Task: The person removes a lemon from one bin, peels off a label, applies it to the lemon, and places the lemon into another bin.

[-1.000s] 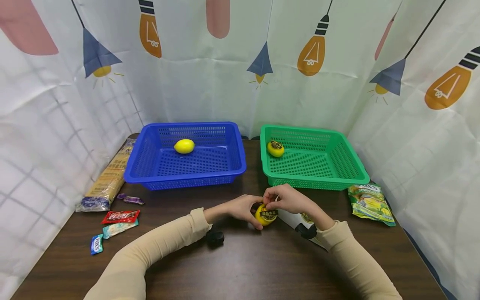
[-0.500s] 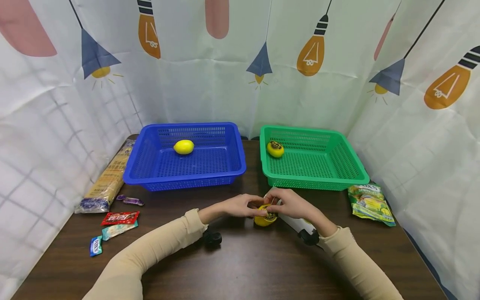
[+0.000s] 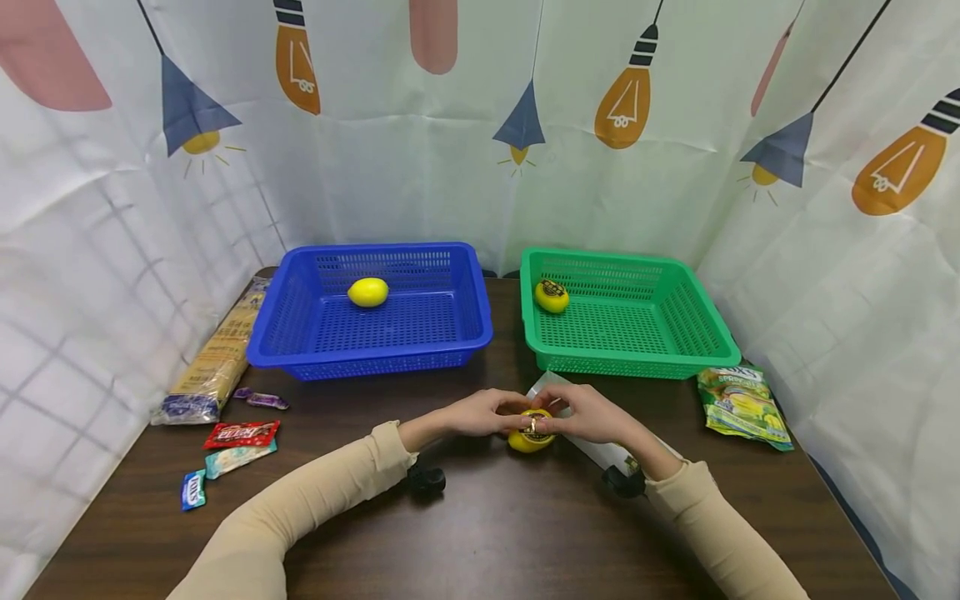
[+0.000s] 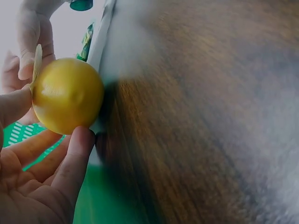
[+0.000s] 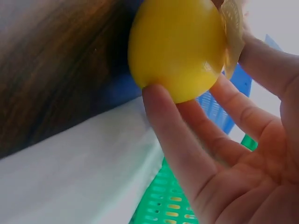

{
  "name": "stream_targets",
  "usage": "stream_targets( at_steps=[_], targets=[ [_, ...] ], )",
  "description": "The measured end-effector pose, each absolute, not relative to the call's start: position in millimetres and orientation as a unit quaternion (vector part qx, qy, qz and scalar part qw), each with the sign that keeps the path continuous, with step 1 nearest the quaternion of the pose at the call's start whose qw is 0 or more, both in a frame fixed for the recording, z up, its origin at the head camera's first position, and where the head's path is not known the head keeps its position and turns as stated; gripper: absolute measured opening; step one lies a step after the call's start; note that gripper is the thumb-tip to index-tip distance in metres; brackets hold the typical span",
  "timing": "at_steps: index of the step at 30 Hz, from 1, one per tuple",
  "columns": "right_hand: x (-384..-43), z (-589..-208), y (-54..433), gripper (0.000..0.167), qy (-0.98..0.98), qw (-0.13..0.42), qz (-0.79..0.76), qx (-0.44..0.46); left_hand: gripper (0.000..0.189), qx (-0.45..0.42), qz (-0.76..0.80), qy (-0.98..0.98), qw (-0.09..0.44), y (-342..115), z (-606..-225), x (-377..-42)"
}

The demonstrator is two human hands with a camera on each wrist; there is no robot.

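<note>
Both hands meet at a yellow lemon (image 3: 529, 440) low over the table in the head view. My left hand (image 3: 480, 412) grips its left side, fingertips against the fruit in the left wrist view. From the other side my right hand (image 3: 592, 414) holds the lemon (image 5: 177, 46) with curled fingers. Its thumb lies at a gold and black sticker (image 5: 232, 39), whose edge stands partly off the skin. Both thumbs come together over the sticker in the head view. A white sheet (image 3: 607, 454) with a printed sticker on it lies under the right forearm.
A blue basket (image 3: 375, 360) with one plain lemon (image 3: 368, 292) stands back left. The green basket (image 3: 622, 365) at back right holds a stickered lemon (image 3: 552, 296). Snack packets (image 3: 242, 434) and a long noodle-like pack (image 3: 213, 358) lie left; a green bag (image 3: 744, 407) lies right.
My right hand has come down from above the lemon to its right side. The left thumb has moved up over the front, and both thumbs now meet at the sticker, covering part of it.
</note>
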State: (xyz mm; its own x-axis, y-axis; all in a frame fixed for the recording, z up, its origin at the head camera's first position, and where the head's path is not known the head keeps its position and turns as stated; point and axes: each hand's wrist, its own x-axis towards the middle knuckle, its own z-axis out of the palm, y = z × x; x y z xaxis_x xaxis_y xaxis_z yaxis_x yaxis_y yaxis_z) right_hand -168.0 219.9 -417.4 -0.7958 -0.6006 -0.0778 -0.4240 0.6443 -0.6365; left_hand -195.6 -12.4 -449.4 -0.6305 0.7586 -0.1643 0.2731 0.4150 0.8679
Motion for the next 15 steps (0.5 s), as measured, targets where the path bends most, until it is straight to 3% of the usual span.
stream_targets(
  at_steps=[5, 15],
  targets=[
    [-168.2, -421.1, 220.6, 0.039, 0.89, 0.159, -0.328, -0.275, 0.039, 0.324, 0.446, 0.785, 0.281, -12.5, -449.3, -194.1],
    [-169.2, -423.9, 221.7, 0.038, 0.871, 0.205, -0.387, -0.224, 0.04, 0.323, 0.454, 0.769, 0.313, -14.1, -447.9, -193.3]
  ],
)
